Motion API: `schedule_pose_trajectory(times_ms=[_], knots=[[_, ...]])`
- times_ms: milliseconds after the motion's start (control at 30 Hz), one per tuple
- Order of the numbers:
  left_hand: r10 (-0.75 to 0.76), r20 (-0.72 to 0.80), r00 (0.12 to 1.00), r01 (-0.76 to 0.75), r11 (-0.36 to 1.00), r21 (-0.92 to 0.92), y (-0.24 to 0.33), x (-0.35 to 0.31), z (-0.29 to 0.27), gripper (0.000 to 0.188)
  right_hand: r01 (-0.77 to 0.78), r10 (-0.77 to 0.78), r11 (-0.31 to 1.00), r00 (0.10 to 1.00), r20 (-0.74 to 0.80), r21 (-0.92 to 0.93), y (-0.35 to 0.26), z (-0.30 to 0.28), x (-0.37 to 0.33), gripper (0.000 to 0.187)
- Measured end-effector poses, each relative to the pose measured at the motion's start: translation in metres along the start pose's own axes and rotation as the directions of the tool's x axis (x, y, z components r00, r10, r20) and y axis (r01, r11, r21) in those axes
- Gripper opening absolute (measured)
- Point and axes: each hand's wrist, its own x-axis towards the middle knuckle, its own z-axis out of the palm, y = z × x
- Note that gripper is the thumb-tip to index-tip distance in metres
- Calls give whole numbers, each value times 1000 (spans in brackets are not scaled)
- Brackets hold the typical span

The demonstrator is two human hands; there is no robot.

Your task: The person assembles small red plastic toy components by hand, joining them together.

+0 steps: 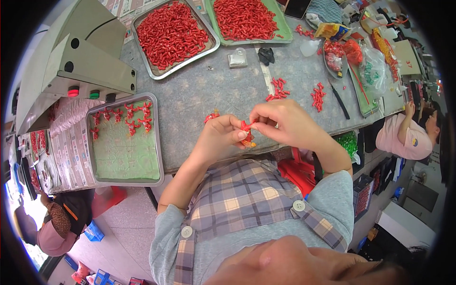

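Observation:
Just over the table's front edge, my left hand [219, 137] pinches a small red plastic figure [246, 137] with yellow-orange at its lower end. Thumb and forefinger of my right hand [287, 122] close on a small red piece at the figure's top; the fingertips mostly cover it. Another red-and-yellow figure [212, 115] lies on the table beyond my left hand. Two small piles of red parts, one straight ahead [279, 89] and one farther right [318, 97], lie beyond my right hand. In a green-lined metal tray [124, 164] at the left sit several similar red figures [131, 111].
Two trays heaped with red parts, one metal [156, 76] and one green [285, 35], stand at the back. A grey machine [90, 71] with buttons rises at the left. A black-handled tool [339, 100], a bowl [336, 71] and plastic bags [373, 71] lie right. Other people sit on both sides.

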Motion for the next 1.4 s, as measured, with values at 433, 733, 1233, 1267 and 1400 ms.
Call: schedule_pose_trajectory(times_ms=[433,733,1233,1267,1400], knots=[[-155,56,986,165,927,-336,-16,4,-3,17,-102,96,995,966,241,13,10,-6,21,11],[-140,61,988,153,916,-370,-22,6,-7,21,-111,110,994,963,248,-9,12,-4,20,11],[-53,-97,994,47,997,-60,-6,5,-1,12,8,13,986,992,125,-169,11,4,14,10],[-51,-101,994,44,997,-62,-4,5,0,12,103,-92,965,994,55,-240,12,7,12,10],[296,-152,943,-209,883,420,4,1,2,18,303,-369,893,917,-154,-331,15,18,1,13]])
